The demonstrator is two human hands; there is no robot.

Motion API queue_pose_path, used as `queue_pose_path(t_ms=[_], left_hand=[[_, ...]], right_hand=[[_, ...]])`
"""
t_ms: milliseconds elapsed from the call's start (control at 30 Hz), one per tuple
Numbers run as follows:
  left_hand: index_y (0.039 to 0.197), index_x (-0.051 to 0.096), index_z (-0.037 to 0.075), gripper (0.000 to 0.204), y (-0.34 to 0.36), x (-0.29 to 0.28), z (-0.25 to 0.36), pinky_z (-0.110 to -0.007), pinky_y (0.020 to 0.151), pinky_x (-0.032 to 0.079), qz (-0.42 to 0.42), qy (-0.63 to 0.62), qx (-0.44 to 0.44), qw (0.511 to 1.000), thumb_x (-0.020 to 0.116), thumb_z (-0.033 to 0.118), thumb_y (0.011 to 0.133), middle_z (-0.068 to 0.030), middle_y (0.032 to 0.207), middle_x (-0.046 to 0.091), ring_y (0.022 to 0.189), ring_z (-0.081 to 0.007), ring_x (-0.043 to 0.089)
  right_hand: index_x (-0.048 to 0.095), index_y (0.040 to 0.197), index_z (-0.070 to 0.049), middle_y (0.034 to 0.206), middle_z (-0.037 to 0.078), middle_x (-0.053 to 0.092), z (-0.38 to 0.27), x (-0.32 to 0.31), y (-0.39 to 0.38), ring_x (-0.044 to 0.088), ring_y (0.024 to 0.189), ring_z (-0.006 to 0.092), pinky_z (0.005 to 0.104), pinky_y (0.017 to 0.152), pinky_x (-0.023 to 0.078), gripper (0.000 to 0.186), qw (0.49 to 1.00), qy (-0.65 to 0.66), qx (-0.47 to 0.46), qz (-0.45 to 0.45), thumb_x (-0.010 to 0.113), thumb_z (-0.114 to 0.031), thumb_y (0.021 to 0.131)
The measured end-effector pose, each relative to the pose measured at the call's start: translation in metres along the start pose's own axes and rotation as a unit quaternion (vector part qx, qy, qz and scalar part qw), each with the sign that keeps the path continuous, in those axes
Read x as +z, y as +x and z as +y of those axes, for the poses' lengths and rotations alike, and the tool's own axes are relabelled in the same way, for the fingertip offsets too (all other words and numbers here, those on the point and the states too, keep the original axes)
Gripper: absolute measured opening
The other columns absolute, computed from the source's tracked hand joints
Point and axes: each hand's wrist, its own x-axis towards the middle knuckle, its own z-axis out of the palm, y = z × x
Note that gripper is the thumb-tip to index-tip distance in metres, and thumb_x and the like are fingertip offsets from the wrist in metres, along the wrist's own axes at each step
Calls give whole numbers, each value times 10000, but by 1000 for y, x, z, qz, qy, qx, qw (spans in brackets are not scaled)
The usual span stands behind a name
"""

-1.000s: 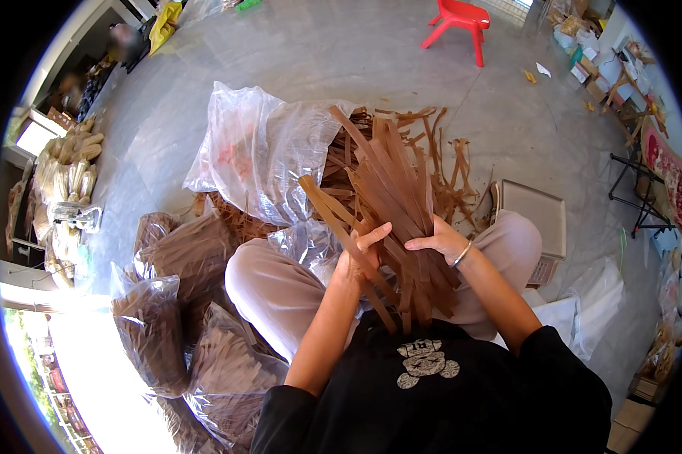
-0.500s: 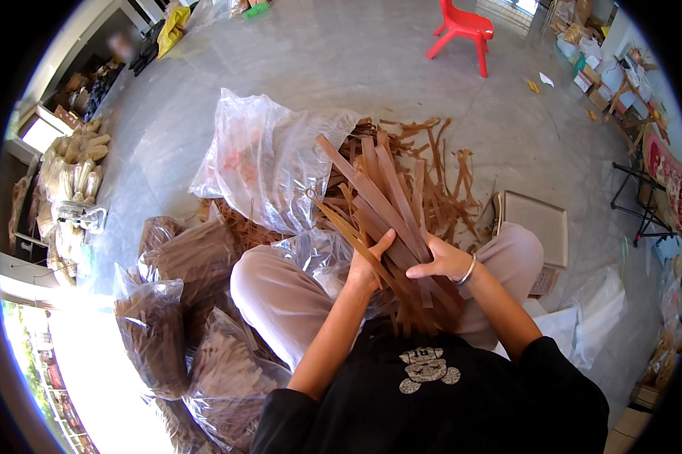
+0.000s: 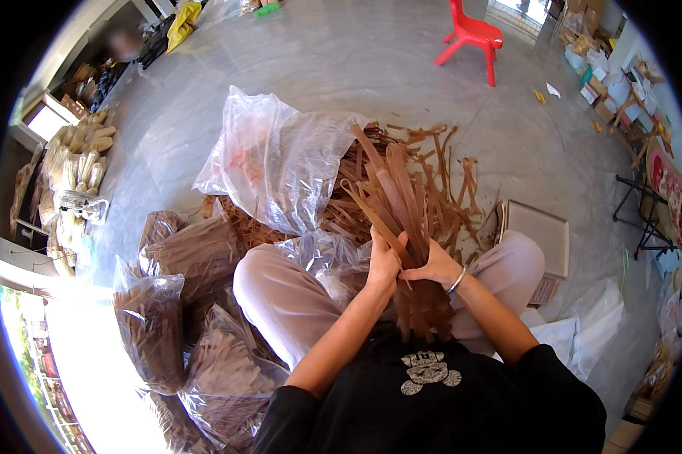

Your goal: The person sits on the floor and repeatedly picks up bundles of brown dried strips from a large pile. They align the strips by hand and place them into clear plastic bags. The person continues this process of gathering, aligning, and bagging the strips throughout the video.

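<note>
Left hand (image 3: 385, 263) and right hand (image 3: 440, 268) both clasp brown strips (image 3: 400, 189), gathered between them; from there, a clear bag (image 3: 280, 163) lies at ten o'clock, packets (image 3: 197, 261) at nine.

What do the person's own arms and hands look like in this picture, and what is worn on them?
Both arms come out of short black sleeves, bare below them. The right hand has a thin, silver-coloured bangle behind it; the left hand shows none. Neither hand wears a glove.
</note>
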Motion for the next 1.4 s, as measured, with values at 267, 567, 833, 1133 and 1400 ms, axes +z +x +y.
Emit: queue_pose_path(t_ms=[267, 567, 833, 1133, 1400], left_hand=[[1278, 361, 85, 572, -6, -9, 30, -368, 1017, 310, -169, -81, -67, 980, 597, 5, 763, -78, 1291, 434, 1207, -228, 407], [1380, 244, 72, 683, 21, -18, 52, -382, 1026, 253, 26, 20, 0, 999, 549, 424, 880, -131, 1325, 372, 1171, -231, 408], [987, 628, 31, 181, 60, -18, 66, -256, 893, 375, 32, 128, 151, 980, 583, 178, 892, -42, 1014, 613, 971, -113, 518], [938, 542, 80, 90, 63, -25, 209, -248, 554, 448, 155, 90, 447, 876, 518, 165, 919, -79, 771, 660, 658, -148, 623], [1251, 385, -57, 510, 53, -196, 291, -409, 886, 424, 317, 646, 402, 566, 609, 153, 844, -225, 1067, 560, 999, -293, 545]], right_hand=[[440, 1221, -19, 1013, 48, 583, 24, -28, -3, 573, 926, 137, 287, 808, 485, 669, 979, 203, 15, 17, 767, -63, 640], [441, 1221, -25, 1021, 56, 577, 26, -25, -3, 589, 864, 123, 284, 770, 506, 686, 971, 237, 33, -1, 779, -94, 628], [413, 1259, -30, 1086, 71, 560, 26, -24, -2, 564, 956, 163, 314, 851, 473, 713, 970, 238, 51, -14, 762, -63, 638], [398, 1277, -58, 1139, 72, 525, 35, -34, -7, 532, 1025, 187, 333, 881, 454, 716, 967, 248, 54, 19, 750, -54, 653], [392, 1277, -40, 1138, 71, 518, 31, -27, -3, 526, 1020, 176, 325, 877, 453, 707, 966, 254, 38, -13, 741, -62, 662]])
